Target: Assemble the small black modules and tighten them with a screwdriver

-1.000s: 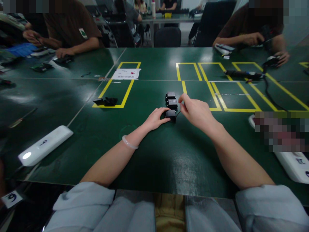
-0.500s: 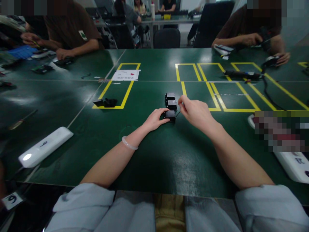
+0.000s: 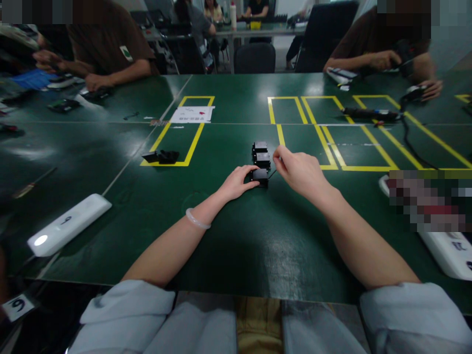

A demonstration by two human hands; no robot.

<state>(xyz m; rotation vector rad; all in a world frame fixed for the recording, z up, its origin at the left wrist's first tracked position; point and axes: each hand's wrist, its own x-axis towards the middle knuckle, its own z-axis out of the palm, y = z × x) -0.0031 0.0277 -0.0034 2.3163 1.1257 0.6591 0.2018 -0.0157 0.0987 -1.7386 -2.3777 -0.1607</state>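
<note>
My left hand (image 3: 239,183) is closed around the near side of a small black box-shaped part (image 3: 260,176), thumb in front and fingers behind. That part rests on the green table (image 3: 236,246). Just beyond it stand two similar black parts, a middle one (image 3: 262,158) and a far one (image 3: 260,146), in a short row. My right hand (image 3: 300,169) is pinched on a thin dark rod (image 3: 272,173), whose tip points at the right side of the nearest part. Whether tip and part touch is too small to tell.
Yellow tape outlines (image 3: 326,142) mark the table. A printed sheet (image 3: 192,114) and a black piece (image 3: 162,157) lie to the left. White elongated devices lie at left (image 3: 70,225) and right (image 3: 452,250). Across the table, two people handle items; a black cable (image 3: 405,135) trails at right.
</note>
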